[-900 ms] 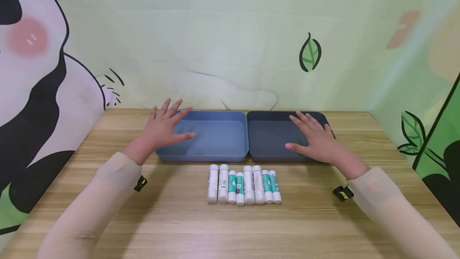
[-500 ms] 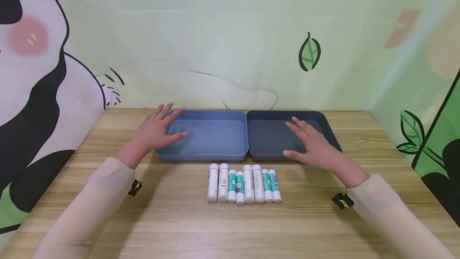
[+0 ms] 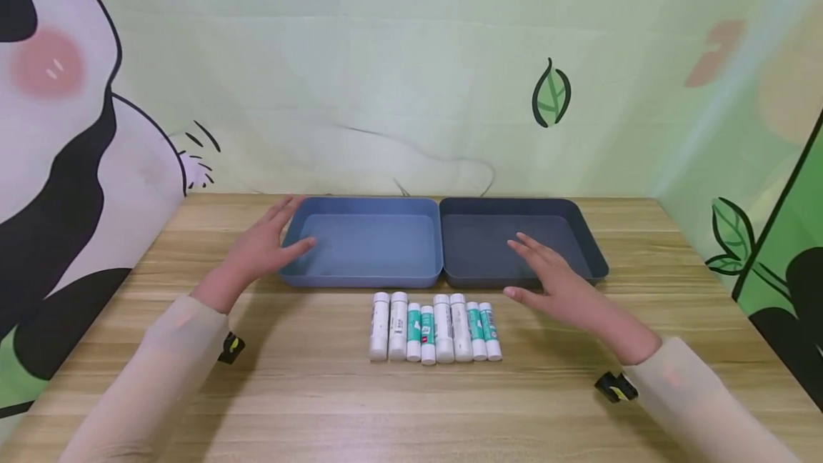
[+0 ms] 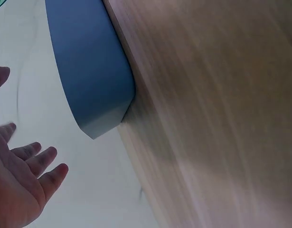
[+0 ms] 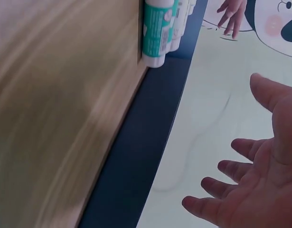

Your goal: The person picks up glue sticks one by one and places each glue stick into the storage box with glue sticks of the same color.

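Observation:
My left hand (image 3: 260, 245) hovers at the left end of a blue tray (image 3: 360, 281), fingers spread and holding nothing. In the left wrist view its fingers show beside the outer wall of that blue tray (image 4: 89, 61). My right hand (image 3: 559, 284) is over the front right part of a dark navy tray (image 3: 501, 281), fingers extended, nothing in them. In front of the trays lies a row of several glue sticks: larger white ones (image 3: 380, 327) and smaller white-and-teal ones (image 3: 414, 331). The right wrist view shows a teal-labelled glue stick (image 5: 156, 33) at the row's end.
Both trays stand side by side at the back of the wooden table (image 3: 334, 406), against a printed backdrop (image 3: 386, 91) with a panda and leaves. A black wrist camera (image 3: 231, 347) sits by the left sleeve, another camera (image 3: 616, 386) by the right.
Both hands have drawn back toward the person: the left moved left and nearer, off most of the blue tray; the right moved nearer, toward the navy tray's front edge. Trays and glue sticks stay put.

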Tool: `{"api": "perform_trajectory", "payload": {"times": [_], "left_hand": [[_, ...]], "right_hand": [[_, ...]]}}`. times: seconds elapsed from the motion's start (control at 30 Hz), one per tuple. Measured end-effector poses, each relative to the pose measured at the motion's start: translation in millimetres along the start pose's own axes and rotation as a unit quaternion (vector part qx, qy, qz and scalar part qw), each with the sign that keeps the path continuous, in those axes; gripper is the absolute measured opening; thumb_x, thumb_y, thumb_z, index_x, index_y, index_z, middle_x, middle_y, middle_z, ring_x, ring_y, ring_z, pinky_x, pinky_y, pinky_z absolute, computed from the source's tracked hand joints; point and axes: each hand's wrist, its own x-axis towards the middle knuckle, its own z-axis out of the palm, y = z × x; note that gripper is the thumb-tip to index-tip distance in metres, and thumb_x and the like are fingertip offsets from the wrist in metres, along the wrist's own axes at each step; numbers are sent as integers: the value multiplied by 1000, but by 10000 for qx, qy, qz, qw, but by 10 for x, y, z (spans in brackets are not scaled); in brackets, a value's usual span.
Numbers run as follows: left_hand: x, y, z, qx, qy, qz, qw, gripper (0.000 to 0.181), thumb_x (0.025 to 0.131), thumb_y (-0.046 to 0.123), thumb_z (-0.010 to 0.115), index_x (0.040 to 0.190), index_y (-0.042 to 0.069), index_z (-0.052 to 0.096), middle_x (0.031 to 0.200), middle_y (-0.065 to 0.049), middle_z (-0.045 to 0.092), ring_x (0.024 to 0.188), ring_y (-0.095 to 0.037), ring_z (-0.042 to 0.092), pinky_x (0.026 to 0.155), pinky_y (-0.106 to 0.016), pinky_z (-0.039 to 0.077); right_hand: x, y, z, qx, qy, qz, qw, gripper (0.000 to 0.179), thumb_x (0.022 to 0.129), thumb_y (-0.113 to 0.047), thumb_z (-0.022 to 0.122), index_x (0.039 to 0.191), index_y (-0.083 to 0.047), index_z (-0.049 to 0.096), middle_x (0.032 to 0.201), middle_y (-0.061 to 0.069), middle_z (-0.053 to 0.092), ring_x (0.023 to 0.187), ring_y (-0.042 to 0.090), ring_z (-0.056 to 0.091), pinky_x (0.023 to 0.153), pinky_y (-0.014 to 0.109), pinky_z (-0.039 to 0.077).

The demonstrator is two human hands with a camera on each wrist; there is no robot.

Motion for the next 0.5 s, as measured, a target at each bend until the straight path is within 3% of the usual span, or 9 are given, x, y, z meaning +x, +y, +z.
{"api": "perform_trajectory", "payload": {"times": [0.17, 0.37, 0.5], "left_hand": [[-20, -31, 11, -418, 73, -239, 9988, 80, 103, 37, 57, 162, 0, 18, 166, -31, 24, 151, -53, 27, 123, -66, 27], [-41, -59, 25, -1168, 170, -567, 9914, 69, 106, 28, 52, 159, -6, 24, 158, -36, 36, 144, -54, 39, 117, -66, 37], [-34, -73, 19, -1540, 148, -869, 9841, 68, 106, 25, 51, 159, -7, 23, 158, -34, 37, 145, -52, 40, 116, -62, 42]], "right_hand": [[-50, -24, 54, -36, 136, 36, 9999, 77, 98, -32, 68, 158, 2, 32, 166, 28, 27, 149, 56, 28, 117, 72, 32], [-95, -67, 108, -97, 351, 54, 9993, 73, 97, -27, 71, 154, 4, 38, 158, 31, 40, 145, 54, 37, 116, 69, 37], [-105, -102, 132, -59, 446, 96, 9989, 70, 97, -27, 72, 152, 4, 42, 151, 32, 46, 138, 51, 47, 112, 66, 44]]}}
